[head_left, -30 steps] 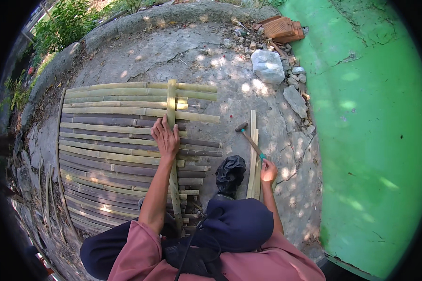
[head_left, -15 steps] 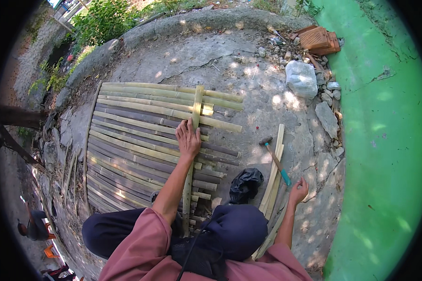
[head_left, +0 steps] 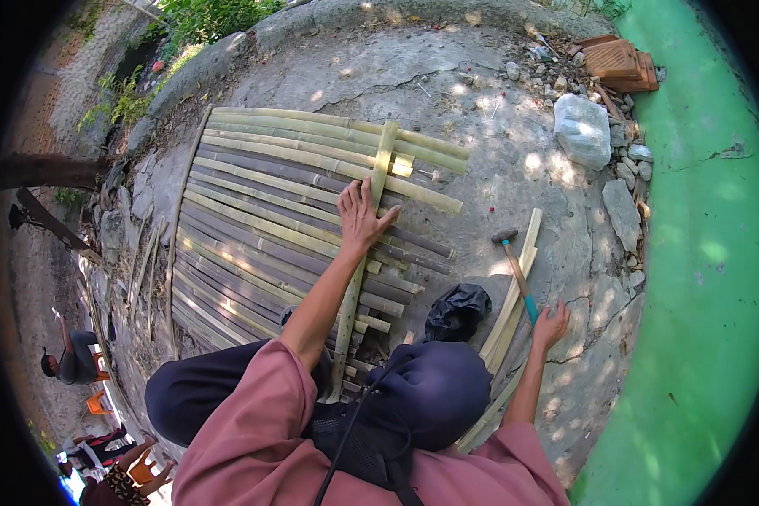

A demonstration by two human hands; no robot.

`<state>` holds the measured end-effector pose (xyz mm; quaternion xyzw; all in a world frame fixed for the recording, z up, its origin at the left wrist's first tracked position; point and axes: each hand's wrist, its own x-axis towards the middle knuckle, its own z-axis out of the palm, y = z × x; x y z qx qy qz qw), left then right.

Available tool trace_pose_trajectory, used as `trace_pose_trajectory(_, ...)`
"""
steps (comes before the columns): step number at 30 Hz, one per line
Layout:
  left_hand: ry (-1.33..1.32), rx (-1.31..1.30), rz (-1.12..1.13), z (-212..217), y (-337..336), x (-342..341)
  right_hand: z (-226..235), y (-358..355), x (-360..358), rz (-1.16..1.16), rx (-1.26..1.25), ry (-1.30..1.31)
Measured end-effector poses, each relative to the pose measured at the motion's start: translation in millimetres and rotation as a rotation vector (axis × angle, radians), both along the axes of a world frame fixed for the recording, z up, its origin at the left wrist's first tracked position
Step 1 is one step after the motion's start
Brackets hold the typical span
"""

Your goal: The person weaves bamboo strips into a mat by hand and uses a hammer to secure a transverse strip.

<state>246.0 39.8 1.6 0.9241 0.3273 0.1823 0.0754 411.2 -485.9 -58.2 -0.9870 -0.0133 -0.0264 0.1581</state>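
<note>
A flat panel of bamboo slats (head_left: 261, 215) lies on the ground in front of me, with a lighter bamboo crosspiece (head_left: 383, 158) laid over its right part. My left hand (head_left: 363, 221) rests on the slats and crosspiece, fingers spread and thumb out to the right. A hammer (head_left: 515, 268) with a dark head and a wood and teal handle lies to the right, partly over loose bamboo strips (head_left: 509, 314). Beside the handle's teal end is my right hand (head_left: 551, 327), its fingers loosely bent and apart, with no grip on the hammer visible.
A black plastic bag (head_left: 458, 312) sits between the panel and strips. Further right are a white wrapped bundle (head_left: 582, 131), stones (head_left: 621, 215), stacked clay tiles (head_left: 621, 66) and a green wall (head_left: 708, 253). A thin bamboo pole (head_left: 185, 219) edges the panel's left side. People sit far left.
The view has shifted, so the ground things appear further right and higher. My left thumb has spread away from the fingers. My right hand has turned and its fingers have bent near the hammer handle.
</note>
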Motion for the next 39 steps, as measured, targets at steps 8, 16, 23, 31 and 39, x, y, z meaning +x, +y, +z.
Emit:
trace_pose_trajectory(8,0.061,-0.146,-0.153,27,-70,17,-9,8,31,0.047,-0.078,0.154)
trace_pose_trajectory(16,0.25,-0.095,-0.672,21,-74,15,12,9,10,0.17,0.331,0.05)
trace_pose_trajectory(23,0.448,-0.138,-0.794,9,-91,17,67,11,-103,0.073,0.59,0.3)
trace_pose_trajectory(31,0.548,-0.121,-0.799,-1,-90,38,44,65,-106,0.188,0.59,0.354)
trace_pose_trajectory(39,0.515,-0.154,-0.789,0,-87,38,13,92,-58,0.043,0.846,0.479)
